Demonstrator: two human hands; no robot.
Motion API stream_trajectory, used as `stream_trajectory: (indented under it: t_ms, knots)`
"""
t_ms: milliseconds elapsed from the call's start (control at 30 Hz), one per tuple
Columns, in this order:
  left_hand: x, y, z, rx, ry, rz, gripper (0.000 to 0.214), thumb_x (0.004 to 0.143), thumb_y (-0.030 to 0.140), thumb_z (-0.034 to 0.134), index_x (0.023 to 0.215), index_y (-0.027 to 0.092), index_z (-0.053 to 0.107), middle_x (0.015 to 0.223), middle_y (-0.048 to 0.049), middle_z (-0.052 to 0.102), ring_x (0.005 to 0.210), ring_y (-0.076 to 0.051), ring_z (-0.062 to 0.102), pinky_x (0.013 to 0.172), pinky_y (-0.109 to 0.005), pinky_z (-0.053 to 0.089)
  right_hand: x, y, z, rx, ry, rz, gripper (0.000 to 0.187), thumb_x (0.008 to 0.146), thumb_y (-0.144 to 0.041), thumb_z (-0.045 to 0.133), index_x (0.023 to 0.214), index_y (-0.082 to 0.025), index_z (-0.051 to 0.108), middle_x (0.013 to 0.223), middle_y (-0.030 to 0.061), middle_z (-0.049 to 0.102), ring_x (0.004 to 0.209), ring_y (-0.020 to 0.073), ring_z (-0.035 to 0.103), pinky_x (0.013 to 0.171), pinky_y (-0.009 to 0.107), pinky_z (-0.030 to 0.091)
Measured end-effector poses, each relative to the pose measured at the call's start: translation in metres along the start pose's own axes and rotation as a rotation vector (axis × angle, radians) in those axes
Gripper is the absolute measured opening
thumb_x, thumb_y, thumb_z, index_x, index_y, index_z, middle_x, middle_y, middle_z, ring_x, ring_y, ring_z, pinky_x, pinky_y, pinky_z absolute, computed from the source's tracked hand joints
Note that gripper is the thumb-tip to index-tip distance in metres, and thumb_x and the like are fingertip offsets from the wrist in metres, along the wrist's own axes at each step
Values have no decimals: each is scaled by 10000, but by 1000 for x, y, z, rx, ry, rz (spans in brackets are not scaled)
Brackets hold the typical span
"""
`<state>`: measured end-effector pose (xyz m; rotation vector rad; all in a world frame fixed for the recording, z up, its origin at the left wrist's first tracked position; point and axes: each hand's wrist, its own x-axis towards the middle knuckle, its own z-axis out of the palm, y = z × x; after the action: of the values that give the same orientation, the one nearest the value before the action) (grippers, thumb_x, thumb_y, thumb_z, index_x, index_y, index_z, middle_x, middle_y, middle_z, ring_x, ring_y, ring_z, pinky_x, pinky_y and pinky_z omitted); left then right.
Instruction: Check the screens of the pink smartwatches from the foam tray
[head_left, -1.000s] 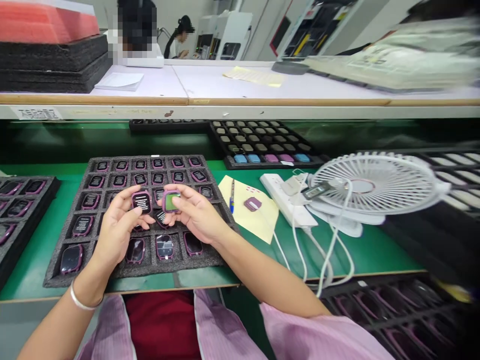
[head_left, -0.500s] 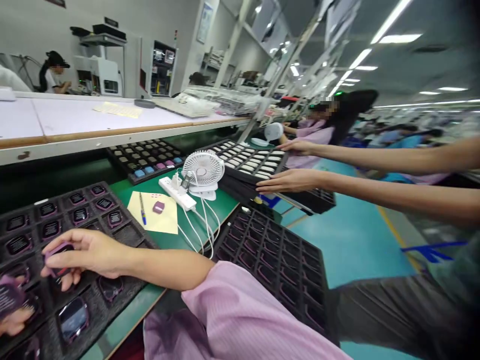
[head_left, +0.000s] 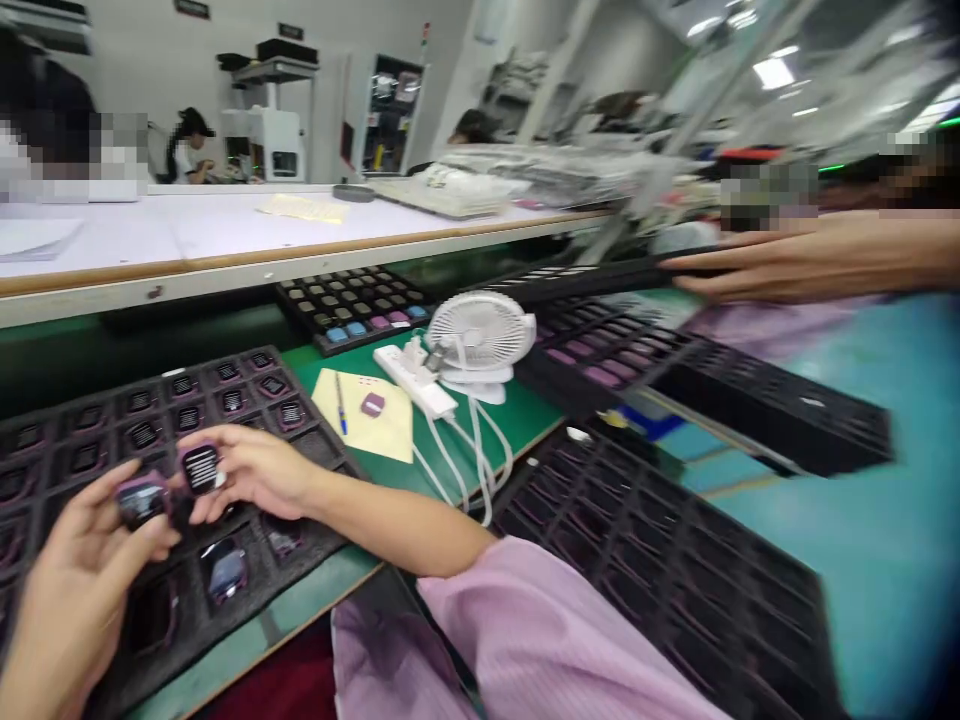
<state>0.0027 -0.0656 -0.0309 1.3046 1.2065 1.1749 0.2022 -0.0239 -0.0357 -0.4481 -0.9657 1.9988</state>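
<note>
My left hand (head_left: 82,570) pinches a purple-framed smartwatch body (head_left: 142,500) with a dark, shiny screen. Close beside it, my right hand (head_left: 262,470) grips another purple smartwatch body (head_left: 200,468), its face toward me with white printed lines. The two watch bodies are nearly touching, above a dark foam tray (head_left: 326,445) on the green bench. Several similar watch bodies sit in the tray's compartments. One with a reflective screen (head_left: 225,570) lies just below my right hand.
A second dark tray (head_left: 675,560) of purple-framed pieces is at right. A white fan (head_left: 480,335), a power strip (head_left: 412,380) with cables and a yellow sheet (head_left: 390,435) with a pen (head_left: 341,405) lie between. A co-worker's hand (head_left: 810,255) holds a tray at the right; a shelf (head_left: 225,255) runs behind.
The view has swung left. My left hand shows more fully, and both watch bodies are now side by side. The co-worker's tray has lifted, exposing purple pieces beneath.
</note>
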Motion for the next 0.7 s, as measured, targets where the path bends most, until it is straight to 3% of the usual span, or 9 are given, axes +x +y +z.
stream_trajectory:
  t_ms: [33,233,400,533,700]
  knots:
    - [-3,3,3,-65,1,-19,727,676,415,903,1320,277,593,1047,-28,733,678,-139,681,630,-241,597,-2,2,2,-3,33,-18,462,746,-44,494,1182,-169,582,850,31,758,622,178,752,601,264,587]
    - [-8,11,13,-154,-18,10,700,785,286,804,1418,211,514,1186,-91,702,715,-124,700,658,-253,590,-11,4,9,-102,127,-83,529,691,-83,687,1192,-208,573,999,15,748,652,123,731,618,219,571]
    - [-9,10,10,-208,-72,5,729,762,230,790,1425,195,491,1258,-124,680,734,-135,718,701,-288,610,-15,3,14,-164,145,-106,564,709,-93,708,1235,-222,554,1022,15,722,673,118,719,629,238,561]
    - [-10,13,10,-266,-53,-56,689,768,264,761,1411,186,524,1155,-90,710,719,-153,731,709,-313,622,-15,4,13,-197,172,-101,505,723,-138,729,1198,-216,576,1004,17,733,661,117,714,618,240,552]
    - [-10,16,9,-318,-19,-109,569,790,376,741,1301,162,609,920,-43,724,678,-190,738,648,-327,615,-13,5,11,-284,227,-94,332,815,-376,781,1027,-192,602,849,13,743,534,98,657,491,198,468]
